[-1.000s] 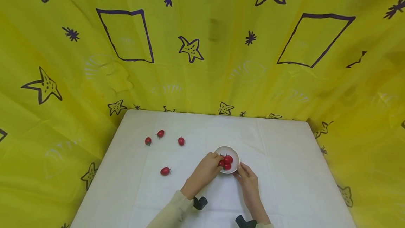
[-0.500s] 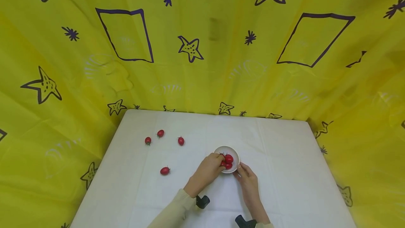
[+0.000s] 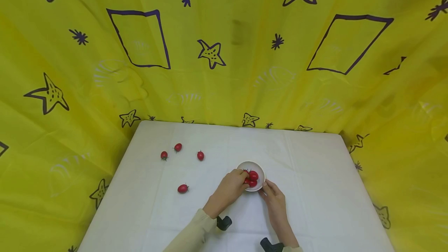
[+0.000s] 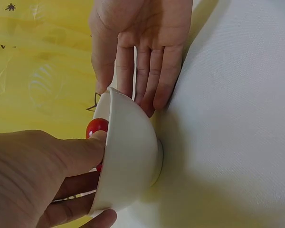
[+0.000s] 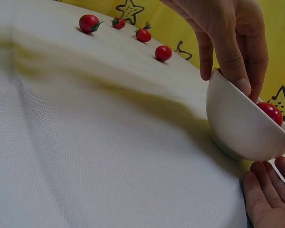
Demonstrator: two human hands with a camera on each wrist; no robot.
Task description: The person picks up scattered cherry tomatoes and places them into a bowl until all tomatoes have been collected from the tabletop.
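Note:
A small white bowl (image 3: pixel 261 186) holding several red cherry tomatoes (image 3: pixel 253 175) stands upright on the table. Reaching in over its left side, my left hand (image 3: pixel 230 187) has its thumb and fingers curled round a cherry tomato, mostly hidden by the fingers. One of its fingertips lies outside the rim in the left wrist view. My right hand (image 3: pixel 275 201) holds the bowl from the right, thumb at the rim and fairly straight fingers (image 5: pixel 270 183) low by the base. Red skin of one tomato (image 4: pixel 97 126) shows beside my left thumb.
Several more cherry tomatoes lie on the white-covered table (image 3: pixel 315 189) to the left: one nearer tomato (image 3: pixel 182 188), the rest farther back, such as this tomato (image 3: pixel 200 155). A yellow curtain (image 3: pixel 224 88) with drawn stars hangs behind and at both sides.
My left hand has shifted slightly right, deeper into the bowl, over the last second. The tomatoes inside have moved a little. My right hand and the bowl stay almost still.

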